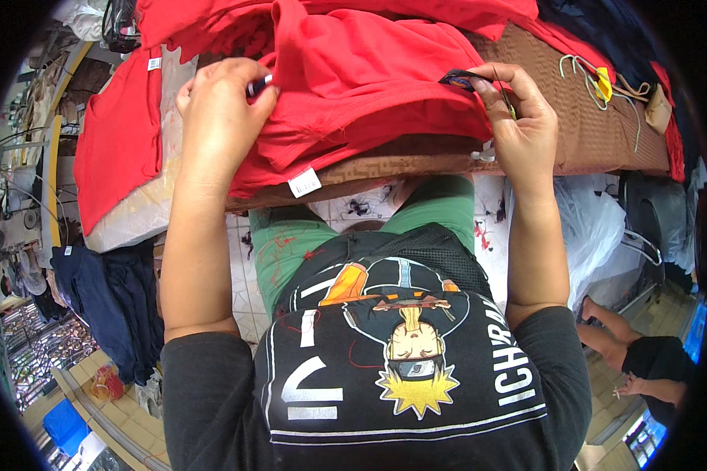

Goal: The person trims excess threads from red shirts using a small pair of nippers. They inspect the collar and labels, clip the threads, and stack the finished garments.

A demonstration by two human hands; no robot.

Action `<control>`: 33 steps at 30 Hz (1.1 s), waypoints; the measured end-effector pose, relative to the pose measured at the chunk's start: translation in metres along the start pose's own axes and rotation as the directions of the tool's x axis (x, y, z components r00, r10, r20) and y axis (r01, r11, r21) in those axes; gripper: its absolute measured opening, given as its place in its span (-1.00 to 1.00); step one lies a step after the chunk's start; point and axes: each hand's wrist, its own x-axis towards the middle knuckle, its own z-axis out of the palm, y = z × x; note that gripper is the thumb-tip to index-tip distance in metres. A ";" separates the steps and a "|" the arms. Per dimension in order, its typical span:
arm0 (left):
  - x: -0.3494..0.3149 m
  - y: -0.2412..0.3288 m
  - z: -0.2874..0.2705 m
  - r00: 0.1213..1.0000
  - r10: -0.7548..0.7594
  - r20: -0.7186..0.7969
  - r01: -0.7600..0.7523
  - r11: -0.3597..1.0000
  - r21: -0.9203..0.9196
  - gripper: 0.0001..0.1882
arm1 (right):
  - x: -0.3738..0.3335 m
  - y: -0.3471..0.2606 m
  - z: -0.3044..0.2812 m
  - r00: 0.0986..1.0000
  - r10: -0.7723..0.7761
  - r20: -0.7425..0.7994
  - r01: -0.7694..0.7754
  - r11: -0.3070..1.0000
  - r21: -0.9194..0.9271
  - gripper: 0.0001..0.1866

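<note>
Red cloth (pixel 369 78) heaped on your brown worktop (pixel 589 133), your left hand (pixel 220 118) pinching its fold beside a small dark tool (pixel 259 85), your right hand (pixel 518 125) pinching a dark patch (pixel 457 77) at its edge, white tag (pixel 304 182) hanging below.

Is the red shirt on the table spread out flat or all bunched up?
Bunched up. The red shirt lies in rumpled folds on the brown table, and the left hand and right hand each pinch part of it.

Red cloth (pixel 353 86) heaped between both hands.
</note>
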 end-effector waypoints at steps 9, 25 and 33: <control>0.019 0.014 0.008 0.998 -0.053 -0.018 0.036 0.857 -0.515 -0.59 | 0.000 -0.015 -0.009 1.000 -0.018 -0.001 0.018 1.000 0.014 -0.90; -0.002 0.048 0.006 0.986 -0.156 -0.055 0.061 0.653 -0.755 -0.48 | 0.017 0.025 -0.031 0.959 -0.204 -0.198 0.192 0.978 -0.078 -0.86; -0.025 0.038 0.040 0.964 -0.255 -0.075 0.112 0.644 -0.757 -0.70 | -0.002 0.066 -0.023 0.974 -0.174 -0.146 0.094 0.895 -0.437 -0.81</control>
